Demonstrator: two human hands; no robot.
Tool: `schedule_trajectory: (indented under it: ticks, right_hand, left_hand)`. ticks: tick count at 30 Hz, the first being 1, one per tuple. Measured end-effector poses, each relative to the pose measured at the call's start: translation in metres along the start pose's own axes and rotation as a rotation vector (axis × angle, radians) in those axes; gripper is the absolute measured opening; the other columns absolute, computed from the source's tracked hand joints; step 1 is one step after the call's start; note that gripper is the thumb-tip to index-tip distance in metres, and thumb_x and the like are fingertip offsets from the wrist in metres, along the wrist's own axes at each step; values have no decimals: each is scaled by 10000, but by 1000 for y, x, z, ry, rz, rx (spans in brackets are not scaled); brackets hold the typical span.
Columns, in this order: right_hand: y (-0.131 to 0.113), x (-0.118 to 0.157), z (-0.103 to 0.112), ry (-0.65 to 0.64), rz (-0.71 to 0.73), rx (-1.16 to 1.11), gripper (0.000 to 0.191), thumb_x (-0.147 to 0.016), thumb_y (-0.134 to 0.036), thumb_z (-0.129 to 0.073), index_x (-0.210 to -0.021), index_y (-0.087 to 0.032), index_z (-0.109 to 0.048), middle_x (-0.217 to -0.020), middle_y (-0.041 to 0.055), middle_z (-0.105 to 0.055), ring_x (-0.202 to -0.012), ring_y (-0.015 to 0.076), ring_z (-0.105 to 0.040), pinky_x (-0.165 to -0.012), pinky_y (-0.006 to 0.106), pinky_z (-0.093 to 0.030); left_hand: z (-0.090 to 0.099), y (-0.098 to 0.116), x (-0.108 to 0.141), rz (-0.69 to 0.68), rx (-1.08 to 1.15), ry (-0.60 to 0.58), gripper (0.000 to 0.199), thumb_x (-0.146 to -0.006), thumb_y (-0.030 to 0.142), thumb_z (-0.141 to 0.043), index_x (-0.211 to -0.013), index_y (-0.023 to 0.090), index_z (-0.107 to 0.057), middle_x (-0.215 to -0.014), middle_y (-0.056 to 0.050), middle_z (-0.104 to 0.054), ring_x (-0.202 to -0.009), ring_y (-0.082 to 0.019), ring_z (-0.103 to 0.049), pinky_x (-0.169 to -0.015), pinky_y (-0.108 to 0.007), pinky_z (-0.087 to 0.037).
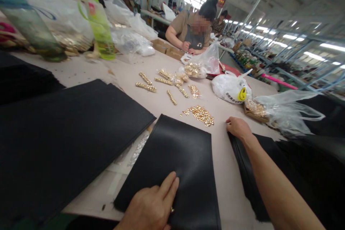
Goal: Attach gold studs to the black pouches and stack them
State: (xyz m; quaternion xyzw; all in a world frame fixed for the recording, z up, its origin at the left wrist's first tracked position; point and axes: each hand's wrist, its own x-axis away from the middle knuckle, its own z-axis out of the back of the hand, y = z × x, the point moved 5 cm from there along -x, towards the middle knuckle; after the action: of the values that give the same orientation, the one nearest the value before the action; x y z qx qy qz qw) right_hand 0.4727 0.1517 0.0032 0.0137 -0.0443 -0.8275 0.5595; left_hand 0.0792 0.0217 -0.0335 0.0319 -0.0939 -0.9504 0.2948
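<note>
A black sheet lies on the near part of the tabletop, with the left hand at its 7 o'clock; two fingers are straight and pressed together on the surface, and whether that grip holds anything I cannot tell. At 2 o'clock from the sheet, the right hand touches the far corner of a stack, fingers bent; whether its grip pinches a layer is unclear. Loose gold bits lie at 1 o'clock, gold rolls around 12, black sheeting at 9
</note>
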Motion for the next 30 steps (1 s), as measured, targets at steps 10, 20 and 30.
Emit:
schedule_trajectory:
  ticks: [10, 20, 30]
  right_hand:
    - [-108, 111, 21, 50, 287, -571, 261, -858, -307, -534, -1013, -203, -716, -894, 39, -732, -789, 177, -673, -737, 270, -500]
    - [-183, 202, 12, -160, 662, -469, 265, -912, -134, -488, -1063, -204, -694, -934, 58, -687, -872, 165, -642, -821, 254, -479]
    - [-183, 189, 19, -242, 773, -386, 198, -922, -194, -541, -1019, -200, -714, -941, 41, -715, -856, 147, -664, -817, 222, -471]
  left_hand:
    - [8, 2, 2, -44, 133, -61, 654, -814, 265, -601, -1415, 95, -408, -1471, -185, -439, -992, -286, -634, -793, -416, -556]
    - [9, 4, 8, -92, 119, 62, 551, -828, 248, -610, -1346, 101, -489, -1367, -159, -558, -964, -271, -634, -786, -403, -529]
    - [0, 2, 5, -81, 81, 156, 562, -768, 144, -632, -1319, 112, -527, -1331, -150, -590, -945, -269, -642, -776, -390, -521]
